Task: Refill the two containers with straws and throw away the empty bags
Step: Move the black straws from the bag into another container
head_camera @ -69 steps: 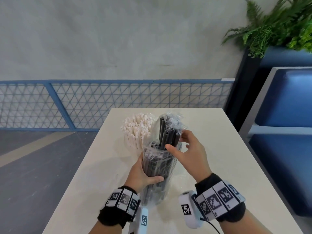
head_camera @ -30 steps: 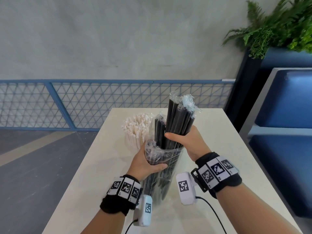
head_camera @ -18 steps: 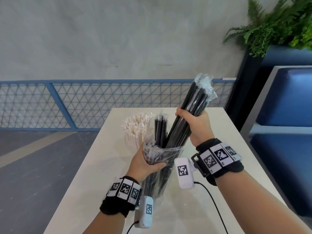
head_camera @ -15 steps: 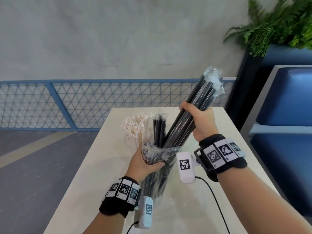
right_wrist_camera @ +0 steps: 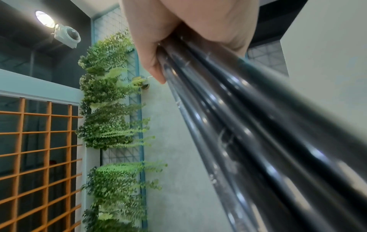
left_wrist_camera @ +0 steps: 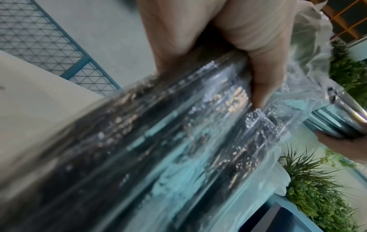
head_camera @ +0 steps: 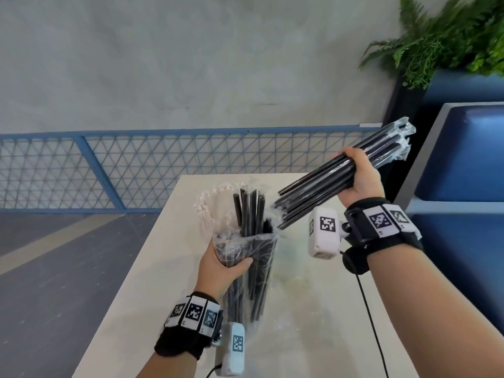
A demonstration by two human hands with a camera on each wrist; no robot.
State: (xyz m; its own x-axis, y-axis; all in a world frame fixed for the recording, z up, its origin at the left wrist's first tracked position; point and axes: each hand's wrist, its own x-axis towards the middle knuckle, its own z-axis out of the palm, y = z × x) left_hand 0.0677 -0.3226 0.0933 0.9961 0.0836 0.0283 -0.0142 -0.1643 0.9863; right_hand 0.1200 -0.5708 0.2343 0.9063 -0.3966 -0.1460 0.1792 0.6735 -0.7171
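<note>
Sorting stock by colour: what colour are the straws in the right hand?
Black straws, clearest in the head view.

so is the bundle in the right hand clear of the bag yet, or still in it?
Out. The black straw bundle in the right hand hangs tilted, its lower ends clear of the bag mouth.

The black straws [head_camera: 324, 186] are smooth, glossy plastic, each sheathed in thin clear film that crinkles at the ends. The bag [head_camera: 246, 268] is thin transparent plastic, wrinkled and shiny with highlights. The white straws [head_camera: 207, 208] at the far left look matt, like paper wrapping. The table [head_camera: 313, 309] is a smooth, pale, faintly sheened surface. The wrist bands [head_camera: 381, 227] are black cloth. The wall [head_camera: 191, 64] is matt grey, like concrete.
</note>
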